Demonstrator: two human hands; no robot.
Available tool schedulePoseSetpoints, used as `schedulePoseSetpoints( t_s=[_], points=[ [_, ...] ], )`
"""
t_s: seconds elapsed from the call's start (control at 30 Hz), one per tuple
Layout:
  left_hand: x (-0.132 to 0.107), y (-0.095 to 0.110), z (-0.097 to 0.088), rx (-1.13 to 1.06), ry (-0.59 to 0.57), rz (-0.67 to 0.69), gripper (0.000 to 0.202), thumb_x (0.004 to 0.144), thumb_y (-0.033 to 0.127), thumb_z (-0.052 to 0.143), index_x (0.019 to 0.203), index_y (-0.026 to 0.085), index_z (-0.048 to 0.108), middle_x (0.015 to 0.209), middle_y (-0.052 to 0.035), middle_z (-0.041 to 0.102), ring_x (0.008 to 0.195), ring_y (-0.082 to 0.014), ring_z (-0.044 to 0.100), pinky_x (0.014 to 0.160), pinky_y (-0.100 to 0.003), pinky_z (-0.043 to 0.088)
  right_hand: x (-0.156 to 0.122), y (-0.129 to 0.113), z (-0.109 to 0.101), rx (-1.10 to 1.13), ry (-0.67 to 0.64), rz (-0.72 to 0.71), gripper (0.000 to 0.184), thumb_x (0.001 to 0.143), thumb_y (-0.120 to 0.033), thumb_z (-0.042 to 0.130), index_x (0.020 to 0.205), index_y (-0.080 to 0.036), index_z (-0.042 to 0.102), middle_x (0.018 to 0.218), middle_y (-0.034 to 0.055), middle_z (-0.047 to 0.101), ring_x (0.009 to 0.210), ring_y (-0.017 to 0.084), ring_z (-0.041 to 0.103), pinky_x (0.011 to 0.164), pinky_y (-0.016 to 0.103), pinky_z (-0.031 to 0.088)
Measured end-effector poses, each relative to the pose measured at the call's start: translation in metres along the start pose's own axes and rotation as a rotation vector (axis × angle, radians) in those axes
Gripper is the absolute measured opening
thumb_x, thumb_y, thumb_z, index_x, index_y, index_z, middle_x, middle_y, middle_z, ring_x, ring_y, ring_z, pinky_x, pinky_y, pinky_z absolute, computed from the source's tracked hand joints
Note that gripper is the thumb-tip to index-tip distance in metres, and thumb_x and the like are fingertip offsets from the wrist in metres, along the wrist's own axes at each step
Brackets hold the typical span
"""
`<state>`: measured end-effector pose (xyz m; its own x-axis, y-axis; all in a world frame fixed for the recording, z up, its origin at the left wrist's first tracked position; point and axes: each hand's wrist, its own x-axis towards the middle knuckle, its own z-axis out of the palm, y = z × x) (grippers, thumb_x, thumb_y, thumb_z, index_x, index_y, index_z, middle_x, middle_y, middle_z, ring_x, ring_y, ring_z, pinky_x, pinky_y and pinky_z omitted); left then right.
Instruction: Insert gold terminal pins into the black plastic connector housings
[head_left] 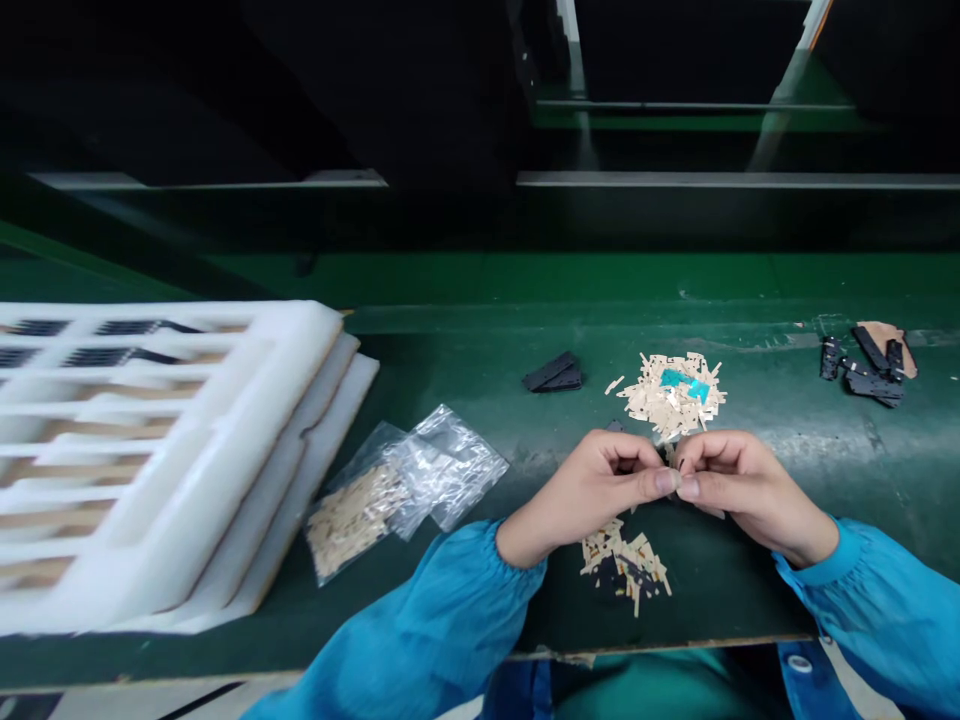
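Note:
My left hand (pixel 611 480) and my right hand (pixel 739 485) meet over the green table, thumbs and forefingers pinched tip to tip. Whatever sits between the fingertips is too small and covered to name. Just beyond the hands lies a heap of small cream-coloured flat pieces (pixel 652 400) with bright blue film scraps (pixel 697 390) on top. Nearer to me, below the hands, is a smaller scatter of cream pieces (pixel 641 560) mixed with tiny black bits. A few more pale pieces show partly behind the fingers.
White foam trays (pixel 292 360) holding black slotted parts (pixel 124 327) are stacked at the left. Beside them lie a plastic bag of cream pieces (pixel 352 520) and a clear plastic bag (pixel 457 465). Black flat parts (pixel 555 373) rest mid-table; more black parts (pixel 874 385) lie at right.

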<state>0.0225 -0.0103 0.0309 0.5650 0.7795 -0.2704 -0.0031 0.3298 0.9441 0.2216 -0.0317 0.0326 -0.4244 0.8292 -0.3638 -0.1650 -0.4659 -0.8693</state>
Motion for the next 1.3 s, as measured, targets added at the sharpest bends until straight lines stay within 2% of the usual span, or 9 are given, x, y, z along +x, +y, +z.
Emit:
schedulePoseSetpoints(
  t_s=[0.1,0.23,0.33,0.5,0.77,0.9,1.07,1.2,1.3],
  points=[
    [-0.002,-0.002,0.001,-0.005,0.057,-0.007,0.049,0.081,0.059,0.076,0.066,0.015,0.062,0.057,0.0047,0.047,0.053,-0.0079,0.038,0.051,-0.022,0.03,0.001,0.0,0.001,-0.027,0.046,-0.059,0.023,0.076,-0.036,0.087,0.075,-0.018,0.074,0.064,-0.0026,0.059,0.052,0.008,0.042,0.051,0.023,0.038],
    [-0.007,-0.001,0.004,-0.003,0.146,0.07,0.029,0.081,0.041,0.079,0.076,0.015,0.066,0.067,0.0012,0.058,0.056,-0.0088,0.047,0.052,-0.022,0.036,0.002,0.0,0.004,-0.125,0.188,-0.179,0.017,0.079,-0.034,0.084,0.075,-0.02,0.076,0.071,0.0012,0.07,0.062,0.013,0.058,0.062,0.026,0.049],
    [-0.01,0.0,0.005,0.051,0.188,0.135,0.016,0.08,0.028,0.077,0.076,0.015,0.069,0.073,-0.0008,0.061,0.06,-0.0093,0.049,0.054,-0.022,0.038,0.002,0.001,0.005,-0.183,0.236,-0.205,0.016,0.079,-0.034,0.084,0.077,-0.02,0.077,0.073,0.0027,0.072,0.067,0.016,0.062,0.062,0.027,0.05],
    [-0.012,0.002,0.003,0.156,0.189,0.211,0.009,0.083,0.023,0.071,0.078,0.016,0.071,0.077,-0.0026,0.063,0.063,-0.0104,0.052,0.055,-0.023,0.039,0.001,0.0,0.005,-0.201,0.24,-0.195,0.011,0.077,-0.029,0.083,0.074,-0.02,0.077,0.071,0.0021,0.073,0.065,0.014,0.061,0.061,0.026,0.049],
    [-0.013,0.01,-0.004,0.22,0.229,0.083,0.018,0.089,0.033,0.069,0.087,0.016,0.075,0.077,-0.0032,0.07,0.068,-0.0132,0.058,0.062,-0.025,0.046,-0.002,-0.002,0.004,-0.199,0.274,-0.206,0.011,0.077,-0.028,0.084,0.071,-0.021,0.077,0.07,0.0019,0.073,0.064,0.014,0.062,0.06,0.023,0.049],
    [-0.018,0.016,-0.026,0.612,0.349,0.087,0.026,0.094,0.039,0.065,0.082,0.018,0.072,0.081,-0.0028,0.069,0.07,-0.0144,0.057,0.062,-0.027,0.042,-0.002,-0.001,0.0,-0.194,0.265,-0.189,0.008,0.079,-0.029,0.083,0.075,-0.023,0.08,0.077,0.0028,0.077,0.069,0.015,0.067,0.065,0.023,0.053],
    [-0.022,0.014,-0.045,1.095,0.331,-0.116,0.028,0.088,0.048,0.073,0.095,0.021,0.068,0.094,-0.0019,0.068,0.08,-0.0203,0.06,0.064,-0.031,0.038,0.0,0.003,-0.005,-0.193,0.252,-0.172,0.007,0.081,-0.03,0.083,0.077,-0.024,0.081,0.08,0.0029,0.078,0.073,0.015,0.07,0.068,0.023,0.054],
    [-0.018,0.006,-0.043,1.147,0.291,-0.139,0.02,0.091,0.038,0.069,0.087,0.021,0.06,0.091,-0.0013,0.064,0.08,-0.0206,0.059,0.065,-0.031,0.035,0.001,0.005,-0.005,-0.198,0.238,-0.149,0.008,0.081,-0.032,0.083,0.078,-0.025,0.081,0.083,0.0029,0.078,0.076,0.016,0.07,0.071,0.024,0.053],
    [-0.019,0.007,-0.038,0.963,0.288,-0.101,0.014,0.097,0.032,0.058,0.09,0.021,0.055,0.081,0.0002,0.06,0.072,-0.0179,0.055,0.065,-0.031,0.036,0.002,0.005,-0.003,-0.203,0.221,-0.115,0.01,0.081,-0.033,0.083,0.077,-0.023,0.081,0.082,0.0029,0.077,0.075,0.015,0.067,0.071,0.023,0.052]
  ],
)
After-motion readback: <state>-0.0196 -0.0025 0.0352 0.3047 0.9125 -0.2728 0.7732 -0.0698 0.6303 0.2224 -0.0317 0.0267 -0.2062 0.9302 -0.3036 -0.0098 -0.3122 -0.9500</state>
